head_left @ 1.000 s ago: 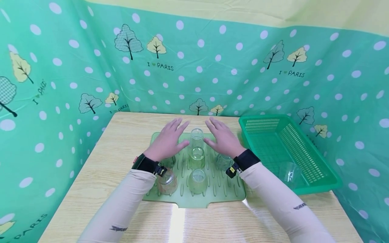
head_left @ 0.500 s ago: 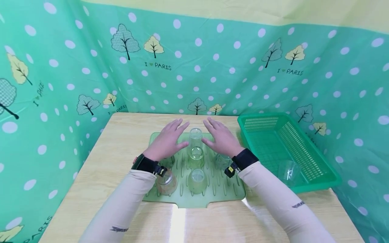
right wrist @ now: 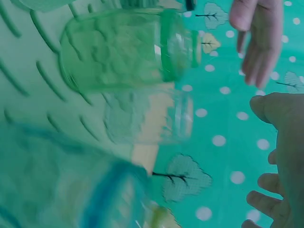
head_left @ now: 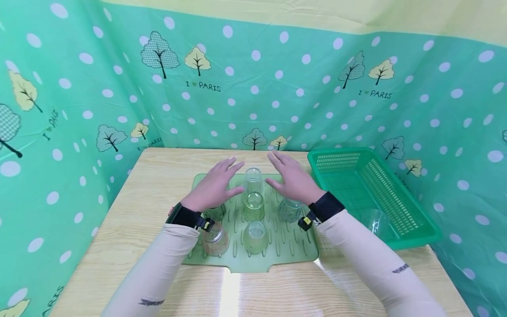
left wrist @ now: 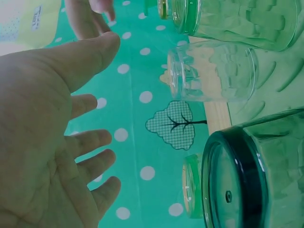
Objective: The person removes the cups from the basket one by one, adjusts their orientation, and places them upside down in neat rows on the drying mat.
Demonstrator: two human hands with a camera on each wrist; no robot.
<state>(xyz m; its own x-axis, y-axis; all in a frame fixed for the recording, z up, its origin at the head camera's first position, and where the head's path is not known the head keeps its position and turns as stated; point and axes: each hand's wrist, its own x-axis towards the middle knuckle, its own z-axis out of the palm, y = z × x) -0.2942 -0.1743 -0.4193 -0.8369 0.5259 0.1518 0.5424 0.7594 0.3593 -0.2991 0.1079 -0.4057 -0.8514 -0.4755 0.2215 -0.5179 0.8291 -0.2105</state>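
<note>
Several upturned glasses stand on a green ribbed drying mat (head_left: 293, 253): a clear one (head_left: 253, 179) at the back middle, a greenish one (head_left: 254, 205) in front of it, another (head_left: 255, 236) nearest me. My left hand (head_left: 214, 185) hovers flat with straight fingers left of the back glass, holding nothing. My right hand (head_left: 292, 178) hovers flat to its right, also holding nothing. A bluish glass (head_left: 290, 210) sits under my right wrist, a dark-rimmed one (left wrist: 251, 175) under my left. In the wrist views, my left hand (left wrist: 52, 137) and right hand (right wrist: 280, 156) show spread fingers.
A green slotted basket (head_left: 396, 193) stands at the right of the wooden table (head_left: 158, 176) with a clear glass (head_left: 374, 221) lying in it. A brownish glass (head_left: 215, 240) stands at the mat's front left. Green dotted cloth walls (head_left: 277, 88) enclose the table.
My right hand has lifted and shifted slightly back and right, uncovering the bluish glass. The left hand has barely moved. The head view drifted a little.
</note>
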